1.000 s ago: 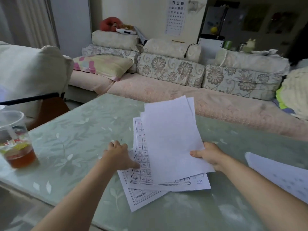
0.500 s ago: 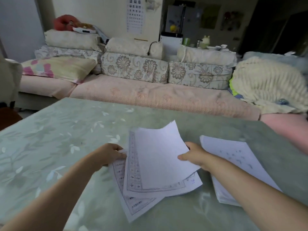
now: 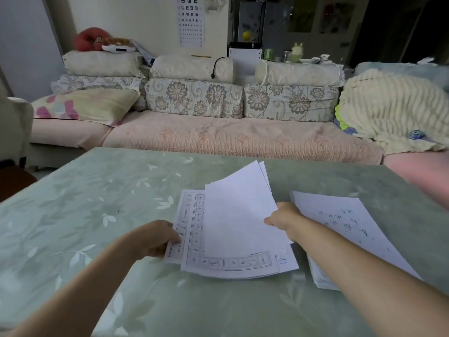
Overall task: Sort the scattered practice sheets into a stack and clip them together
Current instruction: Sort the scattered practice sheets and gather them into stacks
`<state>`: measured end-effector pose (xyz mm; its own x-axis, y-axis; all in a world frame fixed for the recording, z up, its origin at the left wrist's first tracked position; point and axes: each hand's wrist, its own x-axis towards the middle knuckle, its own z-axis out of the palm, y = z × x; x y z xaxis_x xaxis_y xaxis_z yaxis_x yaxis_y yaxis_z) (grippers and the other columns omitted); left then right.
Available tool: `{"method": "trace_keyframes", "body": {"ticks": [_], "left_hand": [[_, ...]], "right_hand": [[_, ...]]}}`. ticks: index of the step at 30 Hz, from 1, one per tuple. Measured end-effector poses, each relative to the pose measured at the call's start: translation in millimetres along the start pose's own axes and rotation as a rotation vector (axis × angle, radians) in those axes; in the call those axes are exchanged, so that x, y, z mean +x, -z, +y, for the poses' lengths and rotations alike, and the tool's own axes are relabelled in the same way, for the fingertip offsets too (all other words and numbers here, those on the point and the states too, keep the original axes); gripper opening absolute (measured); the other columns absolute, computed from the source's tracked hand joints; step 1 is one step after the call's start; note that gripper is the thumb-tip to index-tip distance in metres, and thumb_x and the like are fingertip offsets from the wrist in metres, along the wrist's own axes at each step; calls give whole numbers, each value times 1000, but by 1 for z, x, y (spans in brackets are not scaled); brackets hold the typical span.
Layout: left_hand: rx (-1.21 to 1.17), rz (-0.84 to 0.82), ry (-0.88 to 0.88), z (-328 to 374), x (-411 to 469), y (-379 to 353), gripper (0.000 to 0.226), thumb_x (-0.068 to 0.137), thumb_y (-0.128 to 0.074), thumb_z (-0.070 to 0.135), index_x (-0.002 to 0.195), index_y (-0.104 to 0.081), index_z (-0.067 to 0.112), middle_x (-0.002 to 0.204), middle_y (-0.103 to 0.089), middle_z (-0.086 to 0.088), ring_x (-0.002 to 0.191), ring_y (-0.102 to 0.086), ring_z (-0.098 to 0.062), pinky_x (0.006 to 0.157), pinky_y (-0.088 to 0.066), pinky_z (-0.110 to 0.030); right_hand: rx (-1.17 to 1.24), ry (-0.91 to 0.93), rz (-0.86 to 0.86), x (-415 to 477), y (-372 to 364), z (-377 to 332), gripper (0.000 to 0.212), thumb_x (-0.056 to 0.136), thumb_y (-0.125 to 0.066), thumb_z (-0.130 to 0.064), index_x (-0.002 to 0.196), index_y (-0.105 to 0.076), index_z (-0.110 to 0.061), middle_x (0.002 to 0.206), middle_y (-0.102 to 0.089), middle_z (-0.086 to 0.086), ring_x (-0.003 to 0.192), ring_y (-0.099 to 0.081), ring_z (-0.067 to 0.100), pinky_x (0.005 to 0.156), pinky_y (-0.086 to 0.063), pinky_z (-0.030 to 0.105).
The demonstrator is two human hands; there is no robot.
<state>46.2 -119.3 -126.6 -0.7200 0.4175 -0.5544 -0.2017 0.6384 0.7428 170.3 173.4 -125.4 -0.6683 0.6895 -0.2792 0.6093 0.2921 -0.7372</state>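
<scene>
Two hands, left and right; two groups of sheets on one table: a fanned pile of at least four, exact count unclear, and a second stack, uncountable; one eye chart.

Your left hand pinches the gridded sheets at frame centre; your right hand grips blank sheets overlapping them on the table.

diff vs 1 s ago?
The left hand shifted from pressing on the gridded sheets to gripping their left edge, squaring them. The right hand keeps its grip on the blank sheets. The second pile is unmoved.
</scene>
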Motion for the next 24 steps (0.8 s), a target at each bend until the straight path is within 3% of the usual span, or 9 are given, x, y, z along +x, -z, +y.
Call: {"method": "trace_keyframes", "body": {"ticks": [3, 6, 11, 13, 16, 17, 19, 21, 24], "left_hand": [[-133, -91, 8, 2, -3, -2, 28, 95, -43, 13, 109, -64, -1, 97, -74, -18, 83, -72, -30, 69, -56, -35], [-199, -50, -18, 5, 2, -2, 31, 95, -58, 27, 105, -66, -1, 94, -75, -15, 80, -73, -29, 69, -57, -37], [-178, 55, -69, 8, 17, -10, 26, 86, -73, 18, 103, -60, 4, 95, -73, -15, 85, -72, -31, 74, -59, -42], [-150, 109, -75, 9, 22, -14, 29, 83, -75, 14, 105, -58, 5, 98, -71, -16, 85, -71, -33, 77, -59, -46], [-78, 240, -163, 14, 25, -16, 34, 82, -71, 3, 110, -53, 5, 100, -65, -17, 84, -66, -33, 73, -58, -42], [-98, 266, -195, 16, 25, -16, 35, 82, -69, 0, 111, -51, 6, 98, -64, -17, 83, -65, -33, 70, -57, -40], [-210, 303, -255, 19, 22, -14, 35, 84, -66, -5, 113, -50, 6, 91, -63, -13, 76, -63, -29, 62, -54, -36], [-353, 289, -335, 21, 18, -13, 39, 85, -64, -8, 119, -51, 6, 95, -66, -12, 79, -65, -28, 69, -55, -37], [-470, 217, -442, 23, 12, -13, 46, 83, -62, -12, 123, -55, 11, 100, -70, -11, 81, -69, -25, 73, -56, -38]], "right_hand": [[87, 9, -9, -1, -10, 2, 35, 86, -72, -2, 118, -63, -11, 115, -68, 7, 101, -62, 26, 89, -51, 32], [118, 20, -56, -2, -18, 0, 35, 83, -74, -5, 116, -65, -15, 113, -70, 5, 105, -66, 26, 96, -54, 41], [77, 139, -176, -8, -25, 0, 39, 84, -69, -5, 121, -60, -14, 112, -69, 4, 101, -66, 23, 90, -56, 37], [-72, 213, -203, -10, -28, 2, 47, 81, -70, -15, 127, -55, -15, 116, -66, 2, 105, -63, 21, 92, -54, 37], [-527, 224, -140, -15, -26, -1, 67, 75, -70, -50, 130, -49, -18, 130, -50, 4, 125, -45, 27, 101, -45, 38], [-580, 198, -114, -14, -25, -1, 75, 73, -68, -58, 132, -46, -18, 134, -45, 6, 129, -39, 29, 103, -42, 38], [-434, 140, -86, -14, -19, -2, 90, 64, -68, -65, 135, -44, -15, 139, -45, 6, 131, -42, 29, 103, -43, 38], [-103, 132, -71, -13, -12, -2, 90, 68, -74, -53, 140, -38, -12, 141, -48, 3, 128, -49, 26, 104, -44, 38], [245, 221, -83, -12, -4, -8, 57, 82, -75, -17, 133, -50, -14, 129, -63, 1, 117, -61, 21, 103, -48, 39]]}}
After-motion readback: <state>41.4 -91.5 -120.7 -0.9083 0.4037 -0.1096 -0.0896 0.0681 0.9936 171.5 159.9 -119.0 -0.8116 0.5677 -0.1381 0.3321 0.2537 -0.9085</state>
